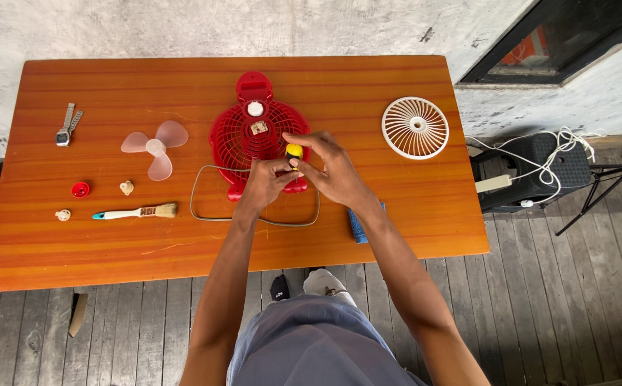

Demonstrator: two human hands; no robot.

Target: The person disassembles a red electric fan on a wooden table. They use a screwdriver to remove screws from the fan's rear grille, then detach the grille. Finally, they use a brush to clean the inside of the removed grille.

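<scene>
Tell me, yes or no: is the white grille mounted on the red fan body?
No, the white grille lies by itself on the table, well right of the red fan body and both hands.

**Orange wooden table and what lies on it**

A long table [396,214] of orange-stained planks stands on grey floorboards; near its far left corner lies a wristwatch [68,125]; beside that a pale pink fan blade [157,146]; below these a small red cap [80,189], two small cream knobs [126,187] (one nearer the left edge), and a white-handled brush [136,212]; at centre a red fan housing [243,136] inside a grey wire loop [200,196]; a white fan grille [415,127] lies at right; a blue handle [357,229] near the front.
</scene>
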